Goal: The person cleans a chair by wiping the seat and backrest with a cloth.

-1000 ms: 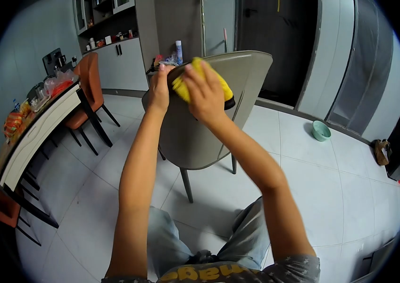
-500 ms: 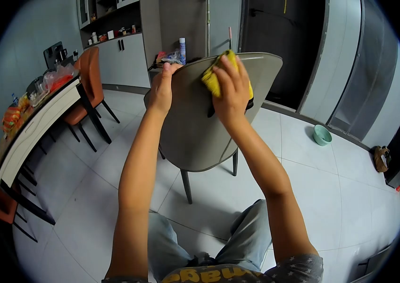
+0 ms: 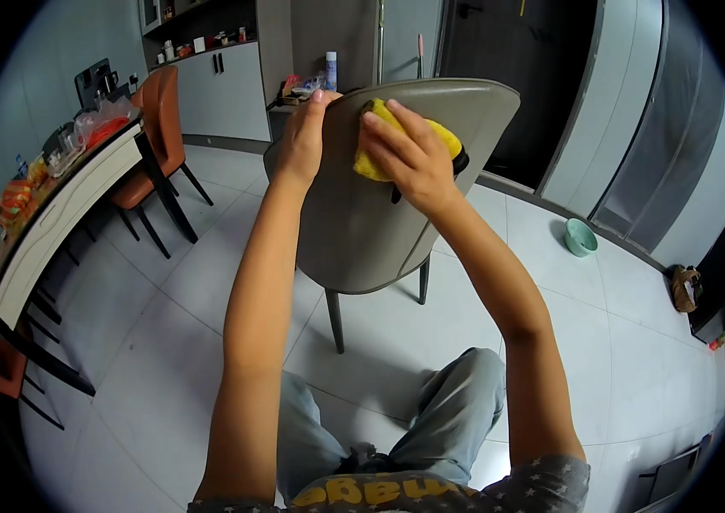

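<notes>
Keep your left hand (image 3: 301, 141) gripping the grey upholstered chair's (image 3: 354, 231) edge; press the yellow cloth (image 3: 371, 162) flat under your right hand (image 3: 414, 158).

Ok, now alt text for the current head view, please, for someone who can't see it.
A person's right hand presses a yellow cloth against the back of a gray chair, while the left hand grips its top edge. Behind are an orange chair by a cluttered table at left and a green bowl on the tiled floor at right.
</notes>
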Demonstrator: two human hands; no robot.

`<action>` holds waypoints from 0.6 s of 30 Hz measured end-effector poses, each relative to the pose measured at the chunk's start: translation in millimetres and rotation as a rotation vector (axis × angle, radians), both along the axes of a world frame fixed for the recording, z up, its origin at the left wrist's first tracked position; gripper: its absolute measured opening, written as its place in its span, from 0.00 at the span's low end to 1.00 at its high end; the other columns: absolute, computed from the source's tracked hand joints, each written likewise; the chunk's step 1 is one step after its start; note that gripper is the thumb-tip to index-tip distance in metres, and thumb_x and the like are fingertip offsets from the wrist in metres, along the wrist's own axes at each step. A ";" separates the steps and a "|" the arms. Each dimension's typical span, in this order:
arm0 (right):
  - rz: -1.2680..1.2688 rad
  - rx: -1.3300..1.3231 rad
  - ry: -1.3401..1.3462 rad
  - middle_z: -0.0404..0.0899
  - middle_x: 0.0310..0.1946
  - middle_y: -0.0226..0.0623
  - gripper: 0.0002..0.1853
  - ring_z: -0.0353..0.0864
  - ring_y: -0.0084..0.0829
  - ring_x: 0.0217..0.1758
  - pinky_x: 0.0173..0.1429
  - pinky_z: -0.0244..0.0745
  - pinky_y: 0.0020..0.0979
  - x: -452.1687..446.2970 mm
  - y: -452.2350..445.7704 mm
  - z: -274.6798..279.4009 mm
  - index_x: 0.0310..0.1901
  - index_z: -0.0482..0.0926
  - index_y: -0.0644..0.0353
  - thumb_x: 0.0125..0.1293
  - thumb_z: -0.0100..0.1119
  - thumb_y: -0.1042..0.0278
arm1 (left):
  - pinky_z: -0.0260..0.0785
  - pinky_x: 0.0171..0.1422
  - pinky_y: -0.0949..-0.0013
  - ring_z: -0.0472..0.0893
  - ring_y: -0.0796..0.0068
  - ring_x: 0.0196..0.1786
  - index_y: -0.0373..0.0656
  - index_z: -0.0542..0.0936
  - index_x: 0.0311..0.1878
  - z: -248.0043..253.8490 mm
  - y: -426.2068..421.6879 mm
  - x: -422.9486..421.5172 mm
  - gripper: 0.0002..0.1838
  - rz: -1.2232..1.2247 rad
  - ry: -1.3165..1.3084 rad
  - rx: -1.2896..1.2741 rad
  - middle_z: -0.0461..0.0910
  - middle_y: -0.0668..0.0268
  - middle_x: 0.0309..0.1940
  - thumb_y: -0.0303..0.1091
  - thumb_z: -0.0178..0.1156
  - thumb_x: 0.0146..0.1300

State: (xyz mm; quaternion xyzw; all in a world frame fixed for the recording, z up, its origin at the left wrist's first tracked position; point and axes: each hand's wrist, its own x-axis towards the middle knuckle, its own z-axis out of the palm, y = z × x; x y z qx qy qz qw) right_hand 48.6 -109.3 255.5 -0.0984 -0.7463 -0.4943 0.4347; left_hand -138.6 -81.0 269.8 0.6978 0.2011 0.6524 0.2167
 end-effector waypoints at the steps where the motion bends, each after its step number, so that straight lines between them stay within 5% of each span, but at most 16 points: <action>1: -0.021 0.015 0.080 0.75 0.58 0.29 0.16 0.73 0.40 0.62 0.57 0.76 0.37 -3.9 -1.4 1.8 0.45 0.82 0.56 0.53 0.61 0.71 | 0.66 0.52 0.71 0.76 0.74 0.43 0.35 0.79 0.44 -0.6 -0.4 -0.1 0.30 -0.038 -0.031 -0.033 0.80 0.64 0.37 0.53 0.36 0.74; 8: -0.116 -0.203 0.064 0.75 0.57 0.29 0.14 0.74 0.38 0.61 0.55 0.76 0.35 6.1 2.4 -71.5 0.44 0.82 0.57 0.54 0.59 0.71 | 0.66 0.52 0.71 0.77 0.73 0.43 0.35 0.79 0.44 0.7 0.9 -0.6 0.30 -0.036 -0.011 -0.003 0.81 0.63 0.37 0.53 0.37 0.74; 15: -0.043 -0.165 0.167 0.75 0.57 0.37 0.18 0.74 0.40 0.61 0.57 0.75 0.36 -4.6 -20.5 -6.9 0.50 0.80 0.57 0.56 0.56 0.72 | 0.63 0.58 0.71 0.75 0.74 0.48 0.36 0.79 0.47 -1.8 4.6 1.1 0.29 0.010 0.002 -0.061 0.80 0.64 0.43 0.51 0.36 0.75; 18: -0.041 -0.072 0.198 0.74 0.57 0.41 0.20 0.75 0.39 0.59 0.56 0.75 0.35 -13.2 1.5 -16.9 0.52 0.79 0.57 0.55 0.55 0.72 | 0.65 0.52 0.70 0.77 0.70 0.43 0.33 0.79 0.43 -0.9 11.6 1.0 0.30 -0.001 -0.060 0.025 0.81 0.61 0.36 0.53 0.38 0.74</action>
